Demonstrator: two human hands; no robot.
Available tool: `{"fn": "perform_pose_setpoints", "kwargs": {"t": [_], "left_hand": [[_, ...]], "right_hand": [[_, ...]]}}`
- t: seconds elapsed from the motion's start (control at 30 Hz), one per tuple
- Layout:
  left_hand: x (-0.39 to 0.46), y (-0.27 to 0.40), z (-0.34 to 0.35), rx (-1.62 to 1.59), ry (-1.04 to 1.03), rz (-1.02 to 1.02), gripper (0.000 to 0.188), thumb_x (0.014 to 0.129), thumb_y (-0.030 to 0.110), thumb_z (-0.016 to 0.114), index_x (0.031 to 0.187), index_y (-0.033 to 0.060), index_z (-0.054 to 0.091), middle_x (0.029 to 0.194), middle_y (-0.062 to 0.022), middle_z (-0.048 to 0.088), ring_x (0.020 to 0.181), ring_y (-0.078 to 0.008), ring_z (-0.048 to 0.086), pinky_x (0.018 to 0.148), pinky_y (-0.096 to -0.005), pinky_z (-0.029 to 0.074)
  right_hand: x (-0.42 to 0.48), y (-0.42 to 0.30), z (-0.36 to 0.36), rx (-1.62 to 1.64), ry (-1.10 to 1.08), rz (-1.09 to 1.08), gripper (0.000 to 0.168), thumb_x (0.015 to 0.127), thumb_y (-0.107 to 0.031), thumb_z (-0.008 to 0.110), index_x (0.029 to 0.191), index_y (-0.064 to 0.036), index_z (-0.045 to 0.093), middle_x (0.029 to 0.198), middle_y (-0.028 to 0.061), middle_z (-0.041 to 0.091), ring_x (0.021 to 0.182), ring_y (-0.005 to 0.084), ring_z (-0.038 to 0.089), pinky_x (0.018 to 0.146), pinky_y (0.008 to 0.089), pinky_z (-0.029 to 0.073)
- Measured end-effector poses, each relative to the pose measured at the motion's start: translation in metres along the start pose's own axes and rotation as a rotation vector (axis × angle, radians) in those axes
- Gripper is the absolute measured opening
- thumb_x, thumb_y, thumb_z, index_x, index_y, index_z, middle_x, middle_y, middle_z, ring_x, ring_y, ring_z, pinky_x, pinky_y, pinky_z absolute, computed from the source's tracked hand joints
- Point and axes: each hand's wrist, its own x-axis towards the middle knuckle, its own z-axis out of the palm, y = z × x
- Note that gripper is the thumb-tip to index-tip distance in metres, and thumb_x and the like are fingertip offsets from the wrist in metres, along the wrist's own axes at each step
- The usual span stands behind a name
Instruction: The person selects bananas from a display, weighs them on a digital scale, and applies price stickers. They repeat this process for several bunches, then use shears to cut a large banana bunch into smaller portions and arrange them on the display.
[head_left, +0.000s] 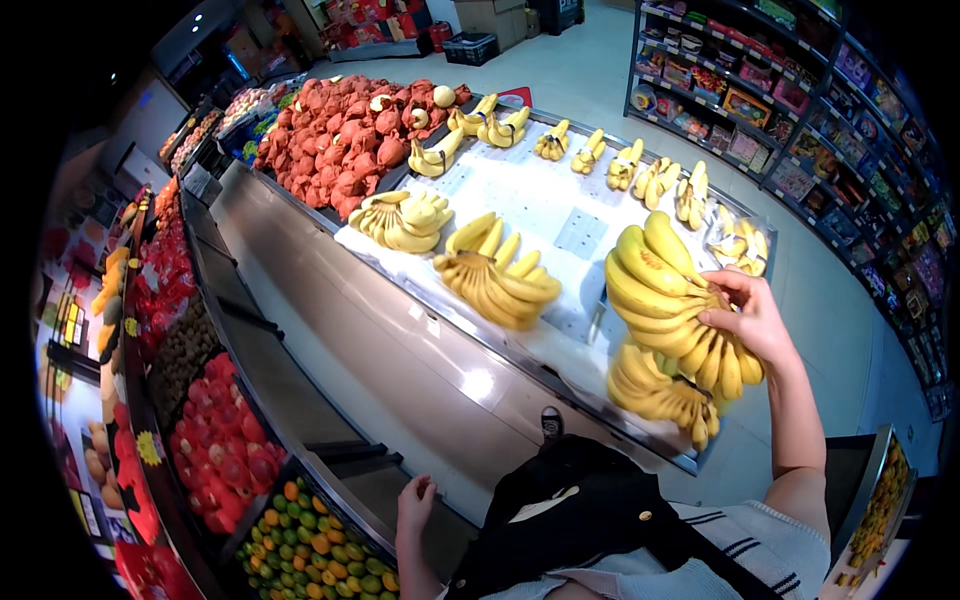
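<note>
My right hand (739, 311) grips a large bunch of yellow bananas (660, 292) by its crown, thumb on the near side. The bunch is held above the right end of the display table (585, 232). Just below it lies another banana bunch (652, 386), partly covered by the held one. Two more big bunches, a paler one (401, 221) and a yellow one (495, 281), rest along the table's near edge. Low in the view, my left hand (416, 501) hangs beside the fruit stand with fingers loosely curled and nothing visible in it.
Small taped banana bunches (622, 165) line the table's far edge. Red-wrapped round fruit (337, 142) is heaped at its left end. Green and orange citrus (315, 540) and red-wrapped fruit (221, 442) fill the stand at left. Stocked shelves (750, 82) stand across the aisle.
</note>
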Motion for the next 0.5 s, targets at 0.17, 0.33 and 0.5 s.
{"fn": "perform_pose_setpoints", "kwargs": {"t": [0.17,0.33,0.5], "left_hand": [[0.064,0.013,-0.029,0.004,-0.055,-0.09,0.03,0.094,0.014,0.067,0.118,-0.0021,0.064,0.101,-0.0103,0.071,0.092,-0.0157,0.067,0.084,-0.0299,0.053],[0.174,0.054,-0.064,-0.006,-0.071,-0.058,0.029,0.094,0.014,0.067,0.117,-0.0036,0.065,0.098,-0.0111,0.072,0.09,-0.0152,0.067,0.082,-0.0296,0.053],[0.318,0.135,-0.125,-0.05,0.016,0.117,0.025,0.096,0.013,0.064,0.113,-0.0047,0.066,0.097,-0.0119,0.072,0.089,-0.0152,0.067,0.08,-0.0298,0.053]], "right_hand": [[0.138,0.022,0.056,-0.07,-0.08,0.009,0.045,0.072,0.003,0.078,0.116,0.003,0.067,0.088,-0.0004,0.049,0.078,0.0098,0.048,0.072,0.0242,0.041],[0.255,0.038,0.116,-0.095,-0.106,-0.046,0.045,0.074,0.004,0.078,0.118,0.003,0.067,0.089,-0.0028,0.051,0.082,0.0078,0.05,0.075,0.0228,0.042],[0.357,0.046,0.177,-0.068,-0.128,0.01,0.048,0.074,0.006,0.078,0.12,0.002,0.066,0.088,-0.0037,0.049,0.079,0.0073,0.049,0.074,0.0227,0.042]]}}
